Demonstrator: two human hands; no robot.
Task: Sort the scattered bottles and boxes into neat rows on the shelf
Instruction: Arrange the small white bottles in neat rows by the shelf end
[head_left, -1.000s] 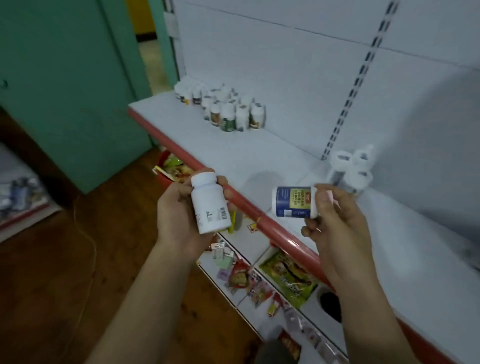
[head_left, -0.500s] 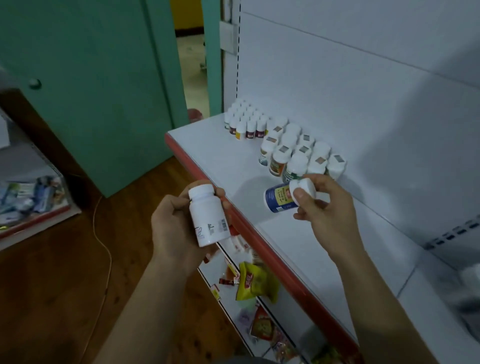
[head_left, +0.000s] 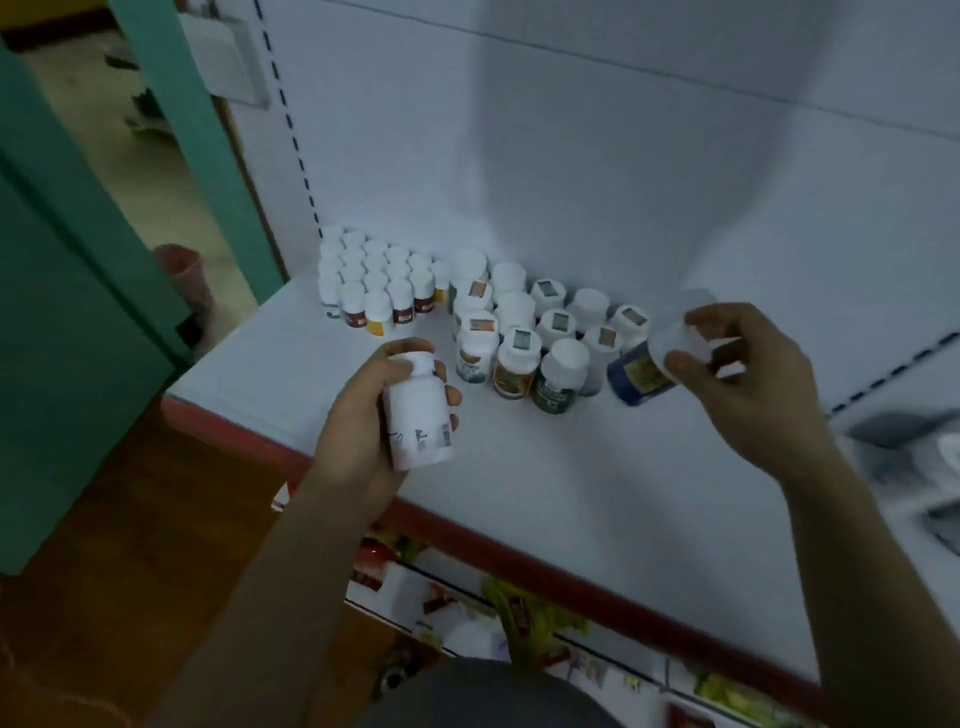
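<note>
Sorting at a shop shelf (head_left: 571, 499): a person holds 2 bottles. The left hand (head_left: 358, 421) wraps its fingers around an upright white bottle (head_left: 420, 415) over the shelf's red front edge. The right hand (head_left: 743, 379) pinches the cap of a tilted blue-labelled bottle (head_left: 640, 375), whose base points away from the fingertips, just beside the rowed larger bottles (head_left: 519, 338). Smaller bottles (head_left: 374, 286) stand beyond the left fingers.

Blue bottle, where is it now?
The blue bottle is on the right of the head view, held tilted by the right hand beside the green-labelled bottle.
</note>
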